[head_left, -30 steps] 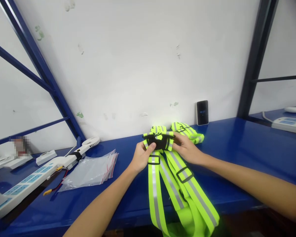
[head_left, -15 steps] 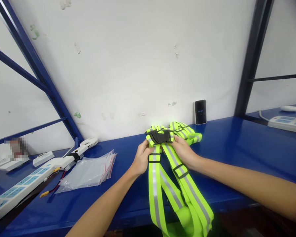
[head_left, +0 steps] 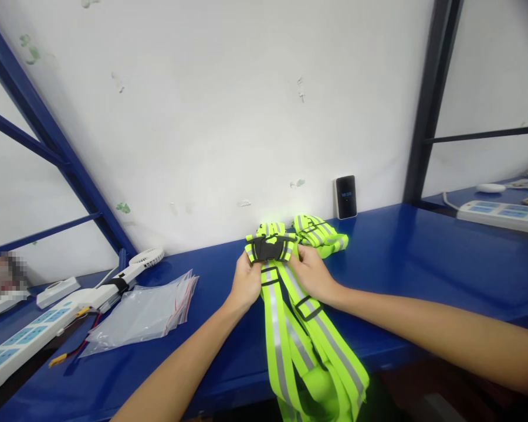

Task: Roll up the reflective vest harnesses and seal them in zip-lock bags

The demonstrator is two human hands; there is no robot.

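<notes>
The vest (head_left: 276, 334) is held up by its black plastic buckle (head_left: 269, 248), which sits at the top of the straps, just above the bench's back half. The fingers (head_left: 251, 268) of the left hand (head_left: 245, 283) are closed around the buckle's left end, and the fingers (head_left: 297, 255) of the right hand (head_left: 312, 274) are closed around its right end, so both grips are narrow and the hands nearly meet. The buckle's two halves look joined, though the fingers hide part of it.

Just below the left hand, a small black slider (head_left: 270, 278) sits on one strap. Below the right hand, a larger slider (head_left: 308, 308) crosses another. The neon yellow-green straps, each with a grey reflective stripe, run down from the buckle and over the front edge of the blue bench (head_left: 400, 258).

Behind the right hand lies a folded neon bundle (head_left: 319, 234); whether it joins the vest cannot be told. Beyond it, a black device (head_left: 345, 197) stands against the white wall (head_left: 202, 117).

Left of the hands lie clear zip bags (head_left: 141, 316) with red seals. Further left are a white power strip (head_left: 39, 320) and a white fan (head_left: 147, 256). Another power strip (head_left: 501, 214) sits at far right.
</notes>
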